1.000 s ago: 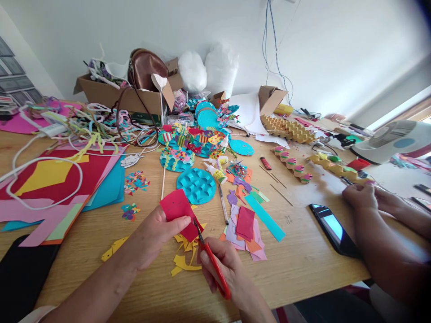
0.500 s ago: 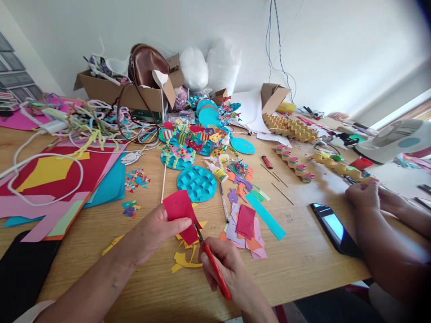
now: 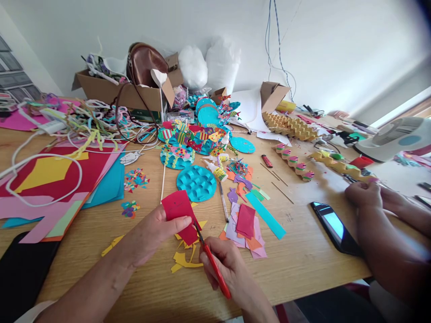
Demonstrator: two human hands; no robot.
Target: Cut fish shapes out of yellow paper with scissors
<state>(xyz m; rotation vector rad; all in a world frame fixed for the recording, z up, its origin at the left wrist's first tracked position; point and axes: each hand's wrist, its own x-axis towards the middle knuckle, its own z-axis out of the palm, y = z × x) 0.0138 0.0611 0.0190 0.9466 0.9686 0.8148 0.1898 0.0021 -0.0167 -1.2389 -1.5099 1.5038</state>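
My left hand point(image 3: 164, 231) pinches a piece of red paper point(image 3: 178, 205) between thumb and fingers, above the table. Faint pencil or pen marks show on the paper. My right hand point(image 3: 224, 260) is closed around red-handled scissors point(image 3: 215, 269), whose blades meet the paper's right edge. Below the paper lie yellow paper scraps point(image 3: 185, 261). Just beyond it is a round blue piece point(image 3: 196, 183) covered with curved paper scales. To the right of my hands sits a pile of paper pieces point(image 3: 245, 222) in red, lilac, orange and pink, beside a pen point(image 3: 224, 202).
Coloured paper sheets point(image 3: 101, 179) and a black item point(image 3: 27, 269) lie at left. Glue bottles point(image 3: 217, 170) stand mid-table. A phone point(image 3: 333, 226) lies at right, by another person's hands point(image 3: 363, 195). A cardboard box point(image 3: 117, 94) with a brown bag is at the back.
Almost nothing differs. The view has shifted very slightly; both hands, the red paper and the scissors keep nearly the same position.
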